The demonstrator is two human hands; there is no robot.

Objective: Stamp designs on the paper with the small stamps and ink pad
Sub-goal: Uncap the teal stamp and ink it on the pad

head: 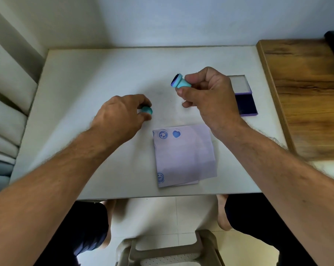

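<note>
Fingers [183,91] pinched around teal stamp [180,83]

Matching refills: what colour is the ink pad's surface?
Dark navy blue ink pad, seen in the head view.

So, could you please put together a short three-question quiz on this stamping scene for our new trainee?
1. True or false: the ink pad lies open on the table.
2. Which hand holds a stamp lifted off the table, its inked face turned sideways? A) left B) right
3. How many prints run along the far edge of the paper, counting the one cut off at the left corner?

Key: 1. True, its lid is folded back. 2. B, the right hand; the left hand has its fingers round a second stamp down at the table. 3. Three; a fourth sits at the near left corner.
</note>
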